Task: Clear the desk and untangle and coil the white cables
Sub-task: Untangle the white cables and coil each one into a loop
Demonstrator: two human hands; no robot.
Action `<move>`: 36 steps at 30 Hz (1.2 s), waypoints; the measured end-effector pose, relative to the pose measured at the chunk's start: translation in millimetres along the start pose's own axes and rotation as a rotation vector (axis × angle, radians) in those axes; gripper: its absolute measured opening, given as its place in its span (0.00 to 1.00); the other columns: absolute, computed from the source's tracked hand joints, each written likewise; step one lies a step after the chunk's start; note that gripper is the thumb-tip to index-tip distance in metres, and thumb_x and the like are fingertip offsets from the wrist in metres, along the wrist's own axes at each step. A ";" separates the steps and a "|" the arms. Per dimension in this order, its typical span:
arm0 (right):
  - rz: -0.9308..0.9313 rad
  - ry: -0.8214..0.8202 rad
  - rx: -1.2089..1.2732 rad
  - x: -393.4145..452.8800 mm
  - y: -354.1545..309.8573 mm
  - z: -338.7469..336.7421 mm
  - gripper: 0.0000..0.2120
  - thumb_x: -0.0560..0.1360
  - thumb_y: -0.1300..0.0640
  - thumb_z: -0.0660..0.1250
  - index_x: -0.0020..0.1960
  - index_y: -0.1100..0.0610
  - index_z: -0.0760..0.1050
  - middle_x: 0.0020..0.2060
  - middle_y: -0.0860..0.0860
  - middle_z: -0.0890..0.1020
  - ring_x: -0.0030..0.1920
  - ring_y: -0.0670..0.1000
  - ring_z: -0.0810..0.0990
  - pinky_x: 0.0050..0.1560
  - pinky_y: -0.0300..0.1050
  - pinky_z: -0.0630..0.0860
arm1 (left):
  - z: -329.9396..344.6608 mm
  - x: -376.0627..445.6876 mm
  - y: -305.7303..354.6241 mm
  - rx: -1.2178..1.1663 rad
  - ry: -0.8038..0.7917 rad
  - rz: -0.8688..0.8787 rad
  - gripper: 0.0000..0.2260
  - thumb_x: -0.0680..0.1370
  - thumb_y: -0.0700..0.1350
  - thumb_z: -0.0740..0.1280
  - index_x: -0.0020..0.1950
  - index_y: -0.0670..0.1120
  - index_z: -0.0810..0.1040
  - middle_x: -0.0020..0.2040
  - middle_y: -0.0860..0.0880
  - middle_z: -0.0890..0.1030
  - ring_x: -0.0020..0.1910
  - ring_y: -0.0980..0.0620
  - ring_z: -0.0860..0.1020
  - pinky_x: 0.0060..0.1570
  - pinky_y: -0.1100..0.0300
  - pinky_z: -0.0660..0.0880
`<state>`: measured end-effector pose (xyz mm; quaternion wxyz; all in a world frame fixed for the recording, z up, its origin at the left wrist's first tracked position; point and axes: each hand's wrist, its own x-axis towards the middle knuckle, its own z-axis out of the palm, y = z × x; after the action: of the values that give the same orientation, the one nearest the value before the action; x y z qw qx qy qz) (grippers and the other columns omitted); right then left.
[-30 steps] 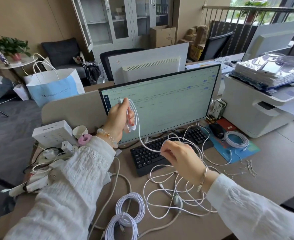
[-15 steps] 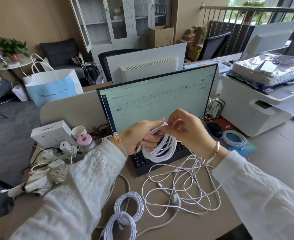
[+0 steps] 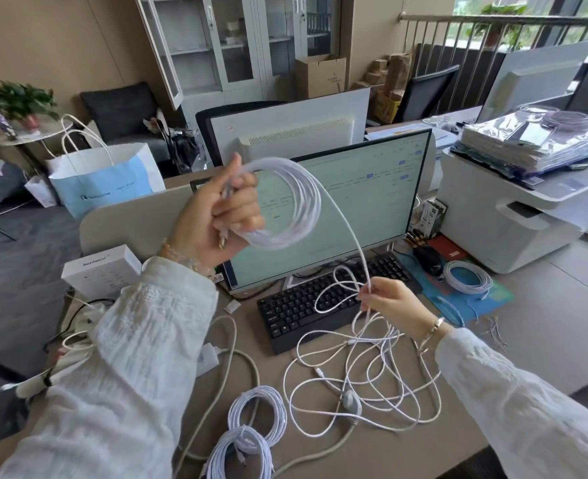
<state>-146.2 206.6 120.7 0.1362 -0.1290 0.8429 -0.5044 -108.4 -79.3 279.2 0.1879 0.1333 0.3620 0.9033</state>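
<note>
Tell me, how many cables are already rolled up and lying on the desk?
3: two white coils side by side at the desk's near edge, one coil on the blue mat right of the keyboard. More may be hidden.

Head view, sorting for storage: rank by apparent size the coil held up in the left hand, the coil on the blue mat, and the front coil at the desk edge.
1. Held coil, though nearness to the camera inflates it.
2. Front coil.
3. Mat coil.

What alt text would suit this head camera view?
A person's left hand holds up a coil of white cable while the right hand pinches its loose end above tangled white cables on a desk.
</note>
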 end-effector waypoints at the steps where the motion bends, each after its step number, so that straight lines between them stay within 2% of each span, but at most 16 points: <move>1: 0.010 0.005 -0.040 -1.2 6.4 3.4 0.05 0.75 0.63 0.67 0.42 0.56 0.78 0.32 0.49 0.84 0.34 0.45 0.80 0.43 0.44 0.77 | -0.1 -0.2 6.2 -0.019 0.032 0.060 0.20 0.84 0.55 0.53 0.37 0.47 0.69 0.20 0.52 0.67 0.17 0.58 0.62 0.24 0.68 0.59; 3: 0.036 -0.006 -0.022 -5.8 11.3 9.0 0.03 0.77 0.65 0.66 0.46 0.59 0.74 0.34 0.52 0.84 0.29 0.41 0.78 0.35 0.35 0.73 | 0.4 -0.3 14.2 -0.004 0.148 0.176 0.19 0.84 0.55 0.54 0.37 0.48 0.68 0.20 0.53 0.64 0.18 0.58 0.62 0.24 0.68 0.61; 5: 0.063 0.013 0.043 -11.3 9.6 15.8 0.07 0.76 0.67 0.67 0.48 0.61 0.69 0.35 0.56 0.83 0.26 0.39 0.78 0.31 0.30 0.71 | 0.7 0.8 15.0 0.062 0.268 0.251 0.19 0.83 0.55 0.55 0.36 0.48 0.67 0.20 0.53 0.62 0.18 0.58 0.60 0.25 0.67 0.62; 8: -0.002 0.074 -0.007 -19.0 2.8 24.3 0.07 0.75 0.67 0.69 0.43 0.62 0.71 0.31 0.54 0.83 0.27 0.41 0.80 0.33 0.34 0.73 | -6.6 5.5 6.3 0.197 0.404 0.293 0.19 0.83 0.57 0.54 0.36 0.48 0.67 0.21 0.54 0.61 0.20 0.58 0.59 0.25 0.66 0.64; 11: -0.103 0.134 -0.179 -24.5 -16.6 29.3 0.06 0.75 0.61 0.70 0.40 0.58 0.76 0.30 0.47 0.83 0.27 0.43 0.79 0.34 0.38 0.76 | -15.0 9.4 -7.0 0.441 0.501 0.298 0.20 0.83 0.58 0.52 0.37 0.47 0.68 0.23 0.54 0.62 0.22 0.56 0.60 0.27 0.64 0.67; 15: -0.331 0.174 -0.426 -31.6 -56.3 27.2 0.06 0.77 0.54 0.66 0.46 0.56 0.78 0.36 0.47 0.83 0.36 0.50 0.79 0.40 0.48 0.76 | -20.9 13.8 -27.4 0.717 0.593 0.250 0.18 0.82 0.56 0.55 0.37 0.46 0.68 0.25 0.53 0.65 0.23 0.54 0.65 0.30 0.62 0.71; 18: -0.426 0.223 -0.535 -35.5 -86.0 24.0 0.08 0.79 0.52 0.63 0.49 0.56 0.77 0.41 0.49 0.83 0.40 0.54 0.79 0.41 0.50 0.76 | -20.0 18.0 -44.9 0.975 0.608 0.154 0.18 0.83 0.54 0.57 0.38 0.44 0.70 0.25 0.52 0.71 0.23 0.54 0.70 0.31 0.61 0.73; 21: -0.506 0.270 -0.602 -33.0 -100.9 19.7 0.11 0.80 0.51 0.60 0.50 0.56 0.77 0.41 0.50 0.83 0.40 0.57 0.80 0.39 0.50 0.76 | -17.0 19.8 -60.9 1.170 0.582 -0.033 0.20 0.82 0.55 0.58 0.42 0.40 0.76 0.31 0.45 0.81 0.28 0.50 0.81 0.34 0.58 0.78; 23: -0.525 0.301 -0.633 -28.1 -104.8 15.5 0.12 0.81 0.50 0.59 0.50 0.56 0.76 0.43 0.50 0.83 0.41 0.57 0.81 0.38 0.50 0.76 | -12.2 20.0 -69.1 1.089 0.502 -0.175 0.18 0.82 0.54 0.59 0.47 0.39 0.74 0.34 0.41 0.83 0.33 0.45 0.83 0.34 0.57 0.79; 25: -0.533 0.322 -0.641 -23.0 -106.1 10.5 0.12 0.81 0.49 0.59 0.51 0.56 0.76 0.44 0.50 0.83 0.42 0.57 0.81 0.38 0.50 0.75 | -5.3 20.5 -76.8 1.016 0.435 -0.262 0.16 0.83 0.52 0.58 0.47 0.39 0.71 0.32 0.41 0.83 0.29 0.45 0.82 0.30 0.59 0.78; 28: -0.544 0.348 -0.629 -17.3 -104.0 4.8 0.10 0.80 0.50 0.60 0.51 0.54 0.76 0.44 0.50 0.83 0.42 0.58 0.80 0.38 0.49 0.74 | -1.6 20.2 -85.5 1.024 0.413 -0.306 0.17 0.82 0.51 0.60 0.38 0.41 0.70 0.22 0.47 0.75 0.16 0.52 0.71 0.21 0.66 0.68; 31: -0.546 0.293 -0.545 -12.5 -100.1 -1.8 0.08 0.80 0.52 0.62 0.50 0.55 0.76 0.42 0.50 0.82 0.40 0.56 0.79 0.39 0.51 0.75 | -2.6 21.1 -85.4 0.835 0.351 -0.413 0.18 0.83 0.54 0.58 0.37 0.45 0.67 0.20 0.52 0.64 0.15 0.56 0.60 0.22 0.66 0.63; 33: -0.554 0.233 -0.442 -9.8 -98.2 -4.7 0.06 0.79 0.55 0.64 0.49 0.58 0.76 0.39 0.50 0.81 0.38 0.54 0.78 0.41 0.51 0.76 | -1.8 22.0 -82.3 0.673 0.318 -0.510 0.18 0.83 0.55 0.56 0.37 0.47 0.66 0.19 0.54 0.62 0.15 0.58 0.58 0.20 0.66 0.61; 36: -0.530 0.221 -0.346 -7.4 -96.5 -7.2 0.06 0.78 0.58 0.65 0.49 0.61 0.76 0.39 0.50 0.81 0.37 0.51 0.77 0.40 0.38 0.73 | -0.2 22.6 -82.4 0.482 0.271 -0.600 0.18 0.82 0.55 0.55 0.36 0.47 0.65 0.18 0.55 0.61 0.14 0.60 0.58 0.19 0.66 0.57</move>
<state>-134.2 170.9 210.2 -0.1159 -0.3097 0.8628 -0.3825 -108.7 -14.5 223.4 0.3569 -0.0582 0.6076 0.7072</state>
